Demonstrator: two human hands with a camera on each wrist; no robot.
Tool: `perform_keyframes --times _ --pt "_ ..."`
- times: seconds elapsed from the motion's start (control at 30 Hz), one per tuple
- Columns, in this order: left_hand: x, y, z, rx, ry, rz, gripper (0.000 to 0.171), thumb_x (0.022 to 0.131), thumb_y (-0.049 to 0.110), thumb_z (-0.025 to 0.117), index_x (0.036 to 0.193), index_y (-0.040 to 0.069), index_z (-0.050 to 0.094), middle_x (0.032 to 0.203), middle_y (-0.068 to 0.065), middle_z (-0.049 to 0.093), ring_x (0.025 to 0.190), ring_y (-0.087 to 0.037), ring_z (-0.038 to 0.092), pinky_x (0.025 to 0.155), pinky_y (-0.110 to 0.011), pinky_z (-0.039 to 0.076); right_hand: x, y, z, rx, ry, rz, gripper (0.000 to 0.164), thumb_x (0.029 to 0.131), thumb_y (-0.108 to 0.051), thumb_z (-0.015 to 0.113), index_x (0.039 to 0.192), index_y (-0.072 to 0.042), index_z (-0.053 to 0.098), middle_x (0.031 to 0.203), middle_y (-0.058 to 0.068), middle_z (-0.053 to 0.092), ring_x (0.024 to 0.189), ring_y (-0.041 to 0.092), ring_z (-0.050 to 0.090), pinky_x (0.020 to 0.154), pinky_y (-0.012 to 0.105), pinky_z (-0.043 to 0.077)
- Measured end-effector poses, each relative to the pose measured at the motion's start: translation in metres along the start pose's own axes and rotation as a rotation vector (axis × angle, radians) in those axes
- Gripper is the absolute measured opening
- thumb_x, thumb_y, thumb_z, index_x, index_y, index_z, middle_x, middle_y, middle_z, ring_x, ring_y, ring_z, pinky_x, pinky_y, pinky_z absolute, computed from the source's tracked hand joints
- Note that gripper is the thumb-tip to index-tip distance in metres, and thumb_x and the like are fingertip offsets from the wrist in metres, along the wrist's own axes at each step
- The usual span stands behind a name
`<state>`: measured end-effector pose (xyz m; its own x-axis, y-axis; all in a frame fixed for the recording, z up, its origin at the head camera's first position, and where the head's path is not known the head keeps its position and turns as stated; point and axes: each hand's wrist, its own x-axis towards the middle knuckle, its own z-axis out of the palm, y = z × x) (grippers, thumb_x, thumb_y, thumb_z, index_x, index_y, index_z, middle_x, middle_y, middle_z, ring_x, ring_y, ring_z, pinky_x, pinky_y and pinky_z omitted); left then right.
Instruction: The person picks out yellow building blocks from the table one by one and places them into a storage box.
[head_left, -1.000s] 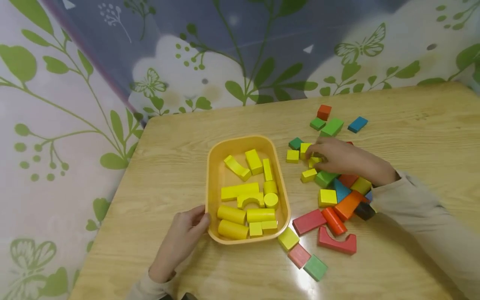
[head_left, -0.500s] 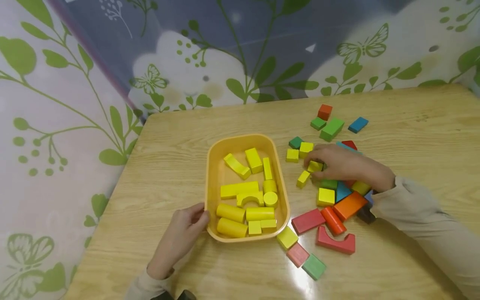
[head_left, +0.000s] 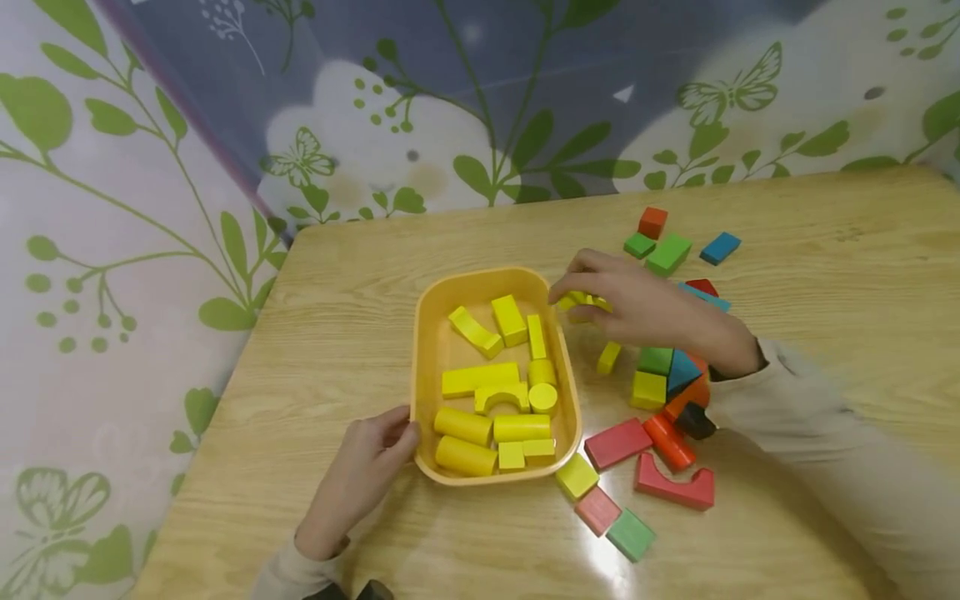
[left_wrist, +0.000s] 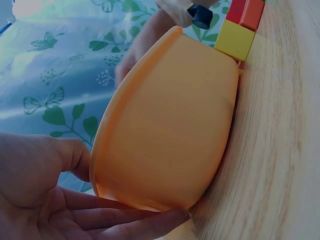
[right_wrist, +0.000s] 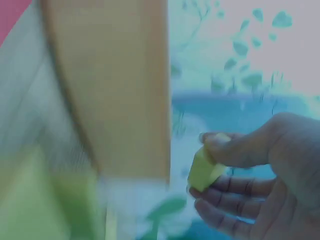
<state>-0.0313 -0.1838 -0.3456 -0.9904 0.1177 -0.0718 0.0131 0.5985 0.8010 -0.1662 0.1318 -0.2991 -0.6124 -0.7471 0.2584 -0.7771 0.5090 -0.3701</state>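
A yellow plastic tub (head_left: 480, 290) stands on the table with several yellow blocks in it, among them cylinders (head_left: 462, 425), an arch (head_left: 501, 397) and a long bar (head_left: 480, 379). My left hand (head_left: 360, 479) holds its near left side, thumb at the rim and fingers along the outer wall in the left wrist view. Just outside the tub's right rim is my right hand (head_left: 637, 302). It pinches a small yellow block (right_wrist: 205, 167) between thumb and fingers. In the head view more yellow shows between the fingers; which pieces are held there is unclear.
Right of the tub lie blue (head_left: 722, 248), green (head_left: 668, 254), orange and red blocks, plus a red arch (head_left: 675, 483). A loose yellow block (head_left: 609, 357) lies near the right hand. Yellow, pink and green blocks line up by the tub's near right corner. A patterned wall (head_left: 450, 100) stands behind.
My right hand has moved left from the loose blocks to the tub's right rim, carrying yellow. The small yellow block below it has shifted and turned. The left hand stays put.
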Motion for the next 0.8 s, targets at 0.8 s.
perform_keyframes --times 0.8 --pt "0.001 0.000 -0.001 -0.016 -0.016 -0.011 0.025 0.095 0.004 0.049 0.111 0.000 0.068 0.097 -0.010 0.073 0.089 -0.014 0.068 0.074 -0.026 0.058 0.032 -0.036 0.048 -0.040 -0.254 -0.026 0.026 0.086 -0.017 0.073 0.110 -0.008 0.071 0.098 0.002 0.068 0.084 0.019 0.054 0.074 0.031 0.050"
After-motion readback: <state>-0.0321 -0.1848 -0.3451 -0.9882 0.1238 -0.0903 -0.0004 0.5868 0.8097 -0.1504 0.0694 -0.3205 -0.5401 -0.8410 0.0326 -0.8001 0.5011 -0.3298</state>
